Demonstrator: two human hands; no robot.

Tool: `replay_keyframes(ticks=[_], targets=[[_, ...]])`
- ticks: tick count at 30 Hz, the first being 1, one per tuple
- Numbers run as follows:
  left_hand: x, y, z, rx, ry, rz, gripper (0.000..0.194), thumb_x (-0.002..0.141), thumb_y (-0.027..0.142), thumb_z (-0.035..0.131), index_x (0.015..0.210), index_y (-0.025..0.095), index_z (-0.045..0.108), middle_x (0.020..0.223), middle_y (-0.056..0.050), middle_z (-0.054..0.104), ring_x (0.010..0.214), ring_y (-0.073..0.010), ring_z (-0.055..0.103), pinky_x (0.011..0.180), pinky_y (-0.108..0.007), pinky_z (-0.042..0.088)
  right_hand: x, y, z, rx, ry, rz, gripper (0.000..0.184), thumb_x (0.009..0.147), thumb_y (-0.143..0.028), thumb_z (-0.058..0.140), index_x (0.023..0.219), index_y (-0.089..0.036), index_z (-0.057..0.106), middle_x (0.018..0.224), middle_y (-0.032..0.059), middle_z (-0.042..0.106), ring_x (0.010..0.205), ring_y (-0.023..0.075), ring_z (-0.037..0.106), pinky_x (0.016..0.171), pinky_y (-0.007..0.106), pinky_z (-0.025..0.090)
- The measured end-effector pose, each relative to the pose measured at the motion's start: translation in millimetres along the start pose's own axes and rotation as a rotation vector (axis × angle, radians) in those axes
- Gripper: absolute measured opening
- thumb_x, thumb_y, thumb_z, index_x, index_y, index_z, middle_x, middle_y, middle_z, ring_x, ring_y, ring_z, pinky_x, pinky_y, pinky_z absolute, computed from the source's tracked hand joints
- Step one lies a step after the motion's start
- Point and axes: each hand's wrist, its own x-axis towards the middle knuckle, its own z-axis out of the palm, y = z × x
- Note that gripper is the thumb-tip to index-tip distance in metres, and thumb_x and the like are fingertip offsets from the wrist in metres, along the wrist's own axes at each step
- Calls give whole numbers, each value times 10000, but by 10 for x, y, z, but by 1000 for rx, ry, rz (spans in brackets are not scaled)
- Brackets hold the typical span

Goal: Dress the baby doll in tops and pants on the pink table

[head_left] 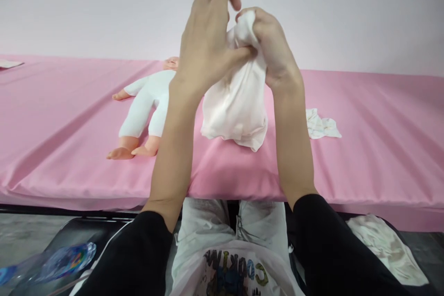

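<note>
At upper centre, the right hand (274, 41) grips the top of one soft white cloth (239, 106), hanging below both hands; the left hand (204, 37) is spread, thumb against it. Beneath, a pink-sheeted table (374, 148) meets a pale wall (364, 14), with one white-bodied plastic doll (145, 97) centre-left, one small patterned white fabric piece (321, 126) centre-right

White shirt (237, 266): upside-down print, "COOKI" plus unclear letter; rest illegible.

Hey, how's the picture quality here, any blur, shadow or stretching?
Head view: fairly soft light on the wall; the bottle at lower left looks smeared and stretched; a darker shade falls on the pink cover below the white cloth.
</note>
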Motion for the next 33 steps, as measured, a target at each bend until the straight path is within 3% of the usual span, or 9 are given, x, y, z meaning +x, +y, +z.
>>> replay_keyframes(ticks=[2, 6, 10, 13, 17, 22, 26, 30, 33], targets=[[16, 2, 62, -13, -3, 19, 426, 552, 16, 616, 907, 227, 515, 1018, -99, 505, 934, -284, 506, 713, -390, 376, -22, -14, 29, 72, -29, 53, 201, 635, -114, 486, 758, -271, 462, 796, 6, 571, 861, 176, 598, 754, 269, 508], [83, -45, 101, 52, 33, -9, 277, 528, 18, 588, 607, 235, 436, 710, -28, 425, 678, -195, 396, 635, -328, 244, -23, -12, 53, 71, 43, 96, 191, 673, -174, 589, 731, -281, 441, 785, 3, 577, 819, 181, 594, 678, 268, 492], [143, -127, 72, 78, 110, -132, 466, 552, 137, 683, 524, 245, 230, 580, 10, 340, 582, -141, 263, 608, -320, 173, -35, -41, -5, -68, 52, -39, 180, 804, -346, 574, 667, -276, 481, 822, 37, 596, 865, 198, 563, 794, 308, 489], [153, -166, 33, 13, 167, -107, 445, 623, 207, 676, 528, 242, 242, 552, 22, 316, 559, -123, 230, 589, -322, 159, -95, -107, -66, -153, -60, -99, 128, 800, -425, 603, 772, -305, 570, 947, 31, 631, 975, 230, 551, 813, 347, 486], [151, -160, -26, -54, 178, -79, 505, 703, 218, 656, 485, 211, 200, 529, 24, 248, 544, -110, 199, 574, -327, 173, -120, -105, -115, -222, -148, -86, 155, 715, -314, 709, 828, -307, 602, 835, 13, 615, 922, 231, 566, 753, 332, 469], [133, -201, -102, -6, 172, -70, 591, 728, 219, 656, 491, 185, 116, 556, 15, 139, 561, -113, 121, 567, -334, 122, -12, 23, -138, -184, -34, -135, 159, 833, -195, 571, 679, -234, 564, 779, 5, 587, 799, 159, 542, 780, 280, 462], [113, -263, -161, -76, 138, -65, 524, 690, 174, 662, 436, 193, 204, 545, 17, 181, 543, -99, 159, 549, -331, 119, -1, 9, -152, -45, 62, -147, 196, 875, -173, 513, 691, -213, 568, 748, 4, 555, 697, 117, 502, 705, 228, 448], [102, -210, -177, -175, 86, -12, 512, 701, 164, 661, 432, 183, 225, 549, 17, 186, 541, -90, 168, 548, -325, 119, -57, -33, -144, -26, -20, -78, 301, 809, -340, 623, 586, -240, 448, 634, -4, 401, 601, 133, 409, 613, 276, 401], [84, -132, -170, -303, 34, 43, 308, 708, 96, 626, 461, 179, 462, 548, 21, 279, 554, -84, 236, 556, -315, 147, -74, -20, -140, -73, -26, -60, 392, 691, -394, 662, 582, -254, 313, 651, 6, 442, 710, 194, 486, 671, 315, 426]])
